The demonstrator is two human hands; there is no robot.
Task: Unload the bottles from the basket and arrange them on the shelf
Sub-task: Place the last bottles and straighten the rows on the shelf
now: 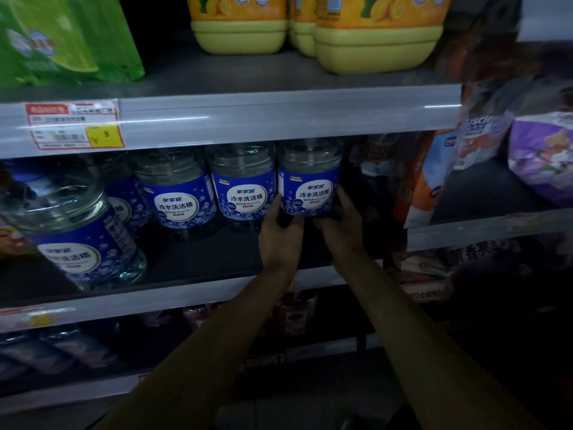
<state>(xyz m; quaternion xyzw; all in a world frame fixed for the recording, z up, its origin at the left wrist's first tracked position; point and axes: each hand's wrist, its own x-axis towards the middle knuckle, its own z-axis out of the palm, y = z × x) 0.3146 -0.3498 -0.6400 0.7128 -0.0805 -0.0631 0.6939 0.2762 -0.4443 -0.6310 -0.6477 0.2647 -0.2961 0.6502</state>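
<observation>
A clear bottle with a blue label [310, 181] stands at the right end of a row on the middle shelf [198, 252]. My left hand [280, 234] grips its lower left side and my right hand [341, 225] grips its lower right side. Two like bottles [243, 184] [176, 193] stand upright to its left. Another bottle with the same label [74, 231] stands nearer the shelf's front at the far left, tilted in this wide view. The basket is out of sight.
Yellow jugs [375, 32] and green packs [62, 35] fill the upper shelf, whose rail carries a price tag [74, 125]. Orange and purple packages [434, 181] stand to the right. Dark bottles [55, 352] lie on the lower shelf.
</observation>
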